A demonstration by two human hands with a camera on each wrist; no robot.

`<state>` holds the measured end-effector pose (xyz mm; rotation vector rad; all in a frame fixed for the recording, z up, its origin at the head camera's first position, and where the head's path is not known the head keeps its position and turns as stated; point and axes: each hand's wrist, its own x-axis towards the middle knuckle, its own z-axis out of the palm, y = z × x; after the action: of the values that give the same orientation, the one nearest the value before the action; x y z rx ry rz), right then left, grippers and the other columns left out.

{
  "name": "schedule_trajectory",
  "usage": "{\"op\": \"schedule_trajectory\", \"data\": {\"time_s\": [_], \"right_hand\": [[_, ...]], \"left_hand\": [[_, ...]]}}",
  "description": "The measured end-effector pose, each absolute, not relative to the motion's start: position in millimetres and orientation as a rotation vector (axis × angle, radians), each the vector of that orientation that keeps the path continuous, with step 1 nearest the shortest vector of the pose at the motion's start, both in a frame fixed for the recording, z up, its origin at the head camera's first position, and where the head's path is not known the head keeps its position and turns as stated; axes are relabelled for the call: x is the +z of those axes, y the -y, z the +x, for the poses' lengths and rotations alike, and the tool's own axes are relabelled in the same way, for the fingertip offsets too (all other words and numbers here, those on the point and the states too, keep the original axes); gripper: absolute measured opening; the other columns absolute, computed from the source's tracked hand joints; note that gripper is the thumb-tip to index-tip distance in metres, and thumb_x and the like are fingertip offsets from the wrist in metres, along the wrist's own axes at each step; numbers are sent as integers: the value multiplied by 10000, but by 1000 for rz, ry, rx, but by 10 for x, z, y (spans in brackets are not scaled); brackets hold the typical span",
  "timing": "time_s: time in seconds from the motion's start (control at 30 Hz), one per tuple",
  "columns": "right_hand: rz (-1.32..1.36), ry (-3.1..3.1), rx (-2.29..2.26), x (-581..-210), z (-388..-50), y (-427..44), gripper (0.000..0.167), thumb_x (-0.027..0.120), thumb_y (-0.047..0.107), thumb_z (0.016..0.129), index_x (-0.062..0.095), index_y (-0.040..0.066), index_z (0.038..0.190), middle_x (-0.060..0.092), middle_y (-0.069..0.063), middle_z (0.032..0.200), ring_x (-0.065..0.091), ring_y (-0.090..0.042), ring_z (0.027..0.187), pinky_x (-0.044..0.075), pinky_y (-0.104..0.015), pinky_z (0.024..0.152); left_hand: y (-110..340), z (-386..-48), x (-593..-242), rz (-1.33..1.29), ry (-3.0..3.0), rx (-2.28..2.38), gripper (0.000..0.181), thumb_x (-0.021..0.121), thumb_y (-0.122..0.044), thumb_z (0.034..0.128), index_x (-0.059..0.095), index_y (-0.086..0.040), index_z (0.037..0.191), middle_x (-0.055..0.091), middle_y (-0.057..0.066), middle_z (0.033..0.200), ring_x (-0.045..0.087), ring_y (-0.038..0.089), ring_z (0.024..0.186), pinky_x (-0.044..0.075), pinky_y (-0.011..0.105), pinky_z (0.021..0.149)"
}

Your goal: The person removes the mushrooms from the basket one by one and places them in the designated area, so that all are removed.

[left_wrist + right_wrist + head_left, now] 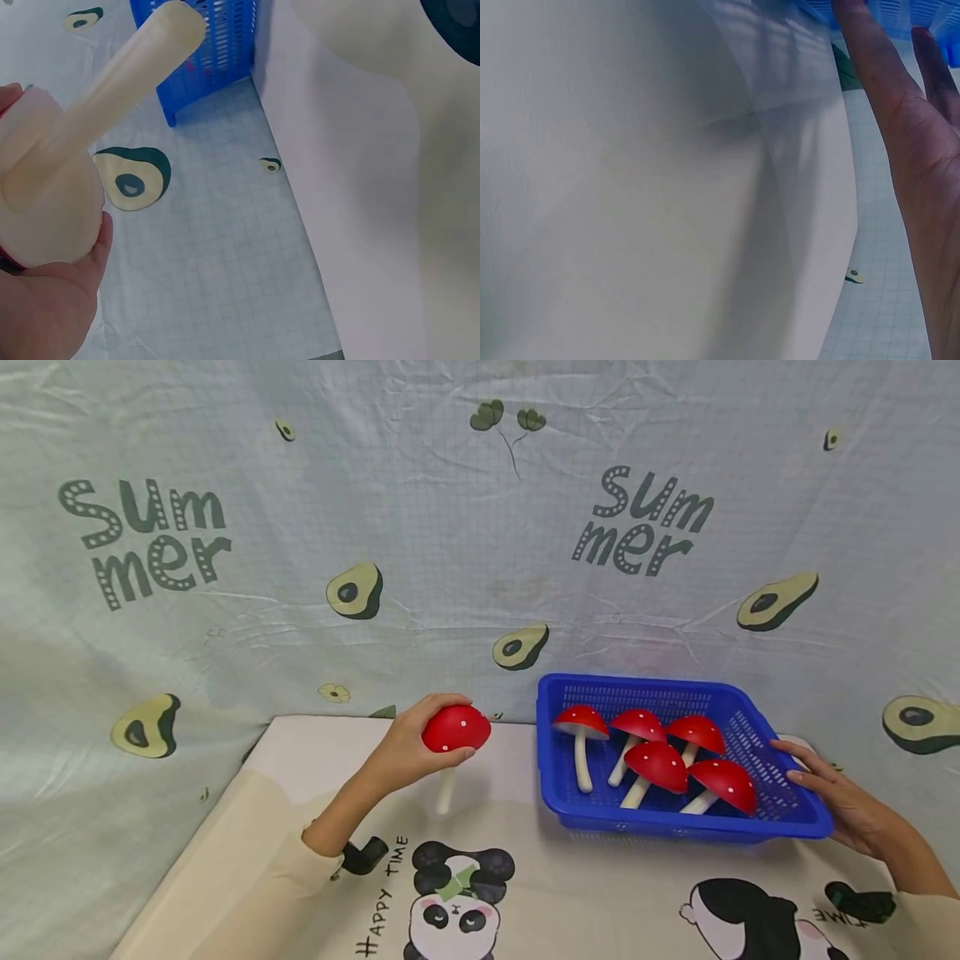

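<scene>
Gap between mushroom [459, 727] and basket rim [546, 768]

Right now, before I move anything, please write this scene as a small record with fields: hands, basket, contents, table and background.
left hand: the left hand grips one red mushroom by the cap, stem pointing down
right hand: the right hand touches the basket's right rim with its fingers
basket: blue basket, perforated
contents: five mushrooms, red caps with white dots, pale stems
table: pale table cover with panda print
background: cloth printed with avocados and "summer"
</scene>
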<state>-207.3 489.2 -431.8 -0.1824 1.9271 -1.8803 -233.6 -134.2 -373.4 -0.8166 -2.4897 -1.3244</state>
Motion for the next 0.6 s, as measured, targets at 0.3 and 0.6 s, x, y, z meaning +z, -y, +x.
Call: {"op": "schedule_trajectory", "data": {"time_s": [0.3,0.6], "right_hand": [[-198,-1953,-1869,-4309,-2068,-4884,526,285,215,1125,391,645,1409,551,252,1152,696,-226,1027,581,-552,826],[-184,-1925,-1888,-4312,-2053,-4886,529,279,209,1127,389,638,1415,562,239,1153,696,-228,1032,580,-546,835]], "left_hand": [[1419,-2326,-3764,-777,2509,-1353,618,841,-171,813,568,-170,1368,590,57,1364,562,335,1231,602,449,847],[1442,-2329,-3780,-750,2523,-1370,650,838,-171,814,540,-174,1391,585,91,1369,565,355,1221,605,450,838]]}}
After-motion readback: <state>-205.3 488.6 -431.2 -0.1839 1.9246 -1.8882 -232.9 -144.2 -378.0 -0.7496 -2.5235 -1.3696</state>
